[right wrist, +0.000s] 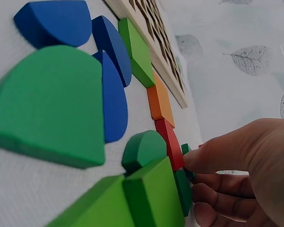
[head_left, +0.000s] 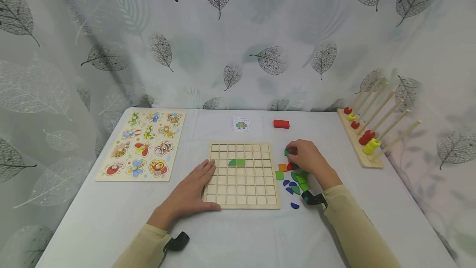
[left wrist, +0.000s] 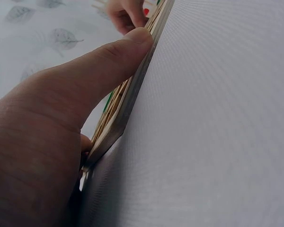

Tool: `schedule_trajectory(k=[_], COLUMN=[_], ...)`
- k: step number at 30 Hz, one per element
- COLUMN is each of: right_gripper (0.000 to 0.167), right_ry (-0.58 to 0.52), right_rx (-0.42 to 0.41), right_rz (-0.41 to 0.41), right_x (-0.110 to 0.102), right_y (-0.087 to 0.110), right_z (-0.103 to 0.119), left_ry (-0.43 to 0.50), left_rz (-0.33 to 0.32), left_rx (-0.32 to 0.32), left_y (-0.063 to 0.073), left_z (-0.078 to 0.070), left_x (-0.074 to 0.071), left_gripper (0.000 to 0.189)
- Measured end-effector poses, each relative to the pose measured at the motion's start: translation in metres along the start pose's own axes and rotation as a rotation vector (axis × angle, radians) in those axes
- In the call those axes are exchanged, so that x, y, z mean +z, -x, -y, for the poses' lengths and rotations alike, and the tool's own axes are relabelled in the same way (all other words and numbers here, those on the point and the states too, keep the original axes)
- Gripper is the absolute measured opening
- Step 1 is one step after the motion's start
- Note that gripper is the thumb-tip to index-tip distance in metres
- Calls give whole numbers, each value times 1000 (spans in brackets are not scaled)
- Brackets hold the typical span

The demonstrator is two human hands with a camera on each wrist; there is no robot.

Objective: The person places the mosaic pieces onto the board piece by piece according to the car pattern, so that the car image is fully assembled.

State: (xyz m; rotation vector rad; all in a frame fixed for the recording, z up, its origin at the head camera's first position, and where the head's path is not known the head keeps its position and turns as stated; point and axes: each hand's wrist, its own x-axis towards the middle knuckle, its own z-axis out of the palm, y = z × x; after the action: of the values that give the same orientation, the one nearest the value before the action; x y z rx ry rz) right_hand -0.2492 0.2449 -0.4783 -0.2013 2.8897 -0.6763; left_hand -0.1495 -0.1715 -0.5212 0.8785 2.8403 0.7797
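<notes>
My left hand (head_left: pixel 189 191) rests on the left side of a wooden grid board (head_left: pixel 275 207), fingers straight along its left edge and thumb at the near corner. In the left wrist view, the thumb lies against the rim of the board (left wrist: pixel 118 124). Two green pieces, a rounded one (head_left: pixel 232 163) and a square (head_left: pixel 240 162), sit side by side in the grid. Right of the board, my right hand (head_left: pixel 309 158) pinches a small green block (head_left: pixel 286 152) between thumb and fingers. Its exact shape is partly hidden. A red piece (right wrist: pixel 169 142) lies close to the thumb.
Loose blue pieces (head_left: pixel 295 205), green blocks (head_left: pixel 302 181) and an orange square (head_left: pixel 282 167) lie right of the board. Behind are a pattern card (head_left: pixel 241 124) and a red block (head_left: pixel 281 124). An insect puzzle (head_left: pixel 141 148) lies left; a peg stand (head_left: pixel 357 144) stands right.
</notes>
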Motion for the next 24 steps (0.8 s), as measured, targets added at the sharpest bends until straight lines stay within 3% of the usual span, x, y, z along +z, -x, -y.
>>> schedule_trajectory(k=[24], right_gripper=[32], right_ry=[2], right_rx=[0], right_rz=[0], right_x=[1], right_y=[-2], right_z=[-1], left_ry=[-11], left_rz=[2], left_rx=[-7], left_y=[-2], left_z=[3], left_x=[3], left_gripper=[133])
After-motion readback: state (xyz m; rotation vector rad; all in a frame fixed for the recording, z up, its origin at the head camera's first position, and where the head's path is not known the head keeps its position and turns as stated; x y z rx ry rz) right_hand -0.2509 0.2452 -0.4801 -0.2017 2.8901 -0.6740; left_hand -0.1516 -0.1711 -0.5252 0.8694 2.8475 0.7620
